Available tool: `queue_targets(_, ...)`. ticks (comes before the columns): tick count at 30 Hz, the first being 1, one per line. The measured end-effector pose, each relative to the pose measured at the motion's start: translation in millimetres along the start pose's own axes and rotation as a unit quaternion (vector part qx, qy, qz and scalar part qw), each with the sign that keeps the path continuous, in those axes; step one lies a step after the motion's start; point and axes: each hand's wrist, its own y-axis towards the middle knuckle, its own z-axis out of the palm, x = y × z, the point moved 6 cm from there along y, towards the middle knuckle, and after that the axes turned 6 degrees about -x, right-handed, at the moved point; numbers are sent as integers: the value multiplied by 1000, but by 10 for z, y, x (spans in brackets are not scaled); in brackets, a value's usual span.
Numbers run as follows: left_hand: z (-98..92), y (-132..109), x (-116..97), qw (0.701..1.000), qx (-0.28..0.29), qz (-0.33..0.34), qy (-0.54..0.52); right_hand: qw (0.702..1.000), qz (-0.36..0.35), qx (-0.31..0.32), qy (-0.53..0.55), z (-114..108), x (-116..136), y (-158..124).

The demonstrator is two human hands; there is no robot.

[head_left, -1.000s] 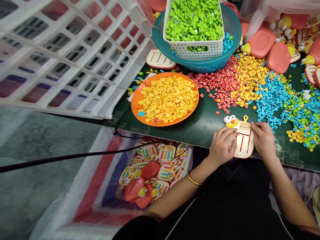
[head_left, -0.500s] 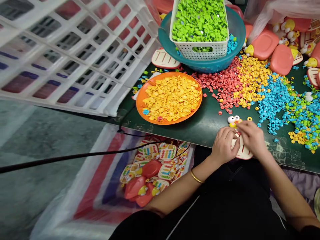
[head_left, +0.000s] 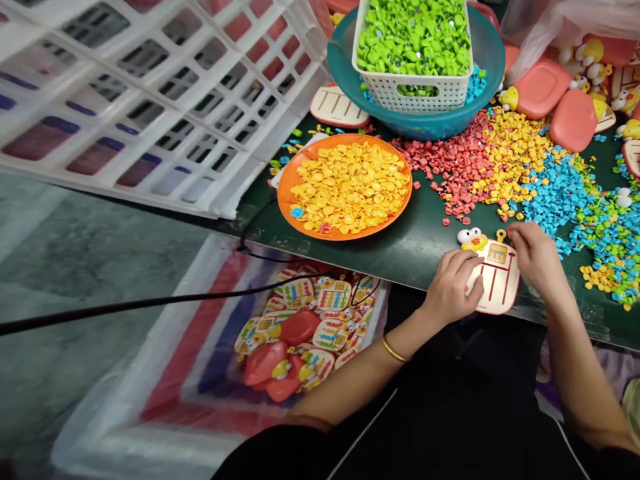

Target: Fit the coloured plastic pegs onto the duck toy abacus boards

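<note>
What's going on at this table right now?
A person is working on a duck toy board at the near edge of the green table. The left hand grips its left side; the right hand touches its top right corner. Beyond lie heaps of small coloured pieces, with an orange plate of yellow pieces to the left.

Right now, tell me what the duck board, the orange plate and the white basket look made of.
Duck board: likely moulded plastic, cream and smooth, with red lines and a rounded yellow duck head.
Orange plate: plastic or melamine, with a slight sheen on the rim; cannot tell which.
White basket: plastic, matte, with a moulded lattice of holes in the wall.
</note>
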Motion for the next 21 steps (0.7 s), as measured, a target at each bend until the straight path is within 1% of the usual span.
queue_targets(2,1,12,3,1000,-1,-2,7,999,21,-40,28,-100,-80,-263)
queue_targets(4,6,27,12,1000,-2,-9,21,995,39,-79,44,-96,-127,-414)
queue_targets(6,14,40,10,999,-7,-12,34,991,50,-111,60,-42,-153,-450)
queue_targets(8,20,46,-3,999,-17,-14,46,988,53,-131,67,0,-179,-432)
queue_targets(10,7,46,-9,998,-36,-28,54,989,42,-127,58,13,-194,-430)
queue_targets(13,-39,48,4,994,-68,-57,55,997,-10,-79,20,24,-150,-523)
queue_targets(15,-53,60,18,994,-71,-65,50,997,-55,-46,11,47,-65,-621)
queue_targets(17,-42,80,32,995,-56,-63,45,994,-99,-27,35,87,51,-666)
queue_targets(19,-23,97,43,997,-39,-56,36,990,-121,-14,73,144,131,-586)
queue_targets(20,-18,101,47,997,-35,-54,31,990,-114,-21,83,157,125,-487)
queue_targets(21,-15,103,50,998,-33,-54,27,992,-91,-45,79,149,78,-355)
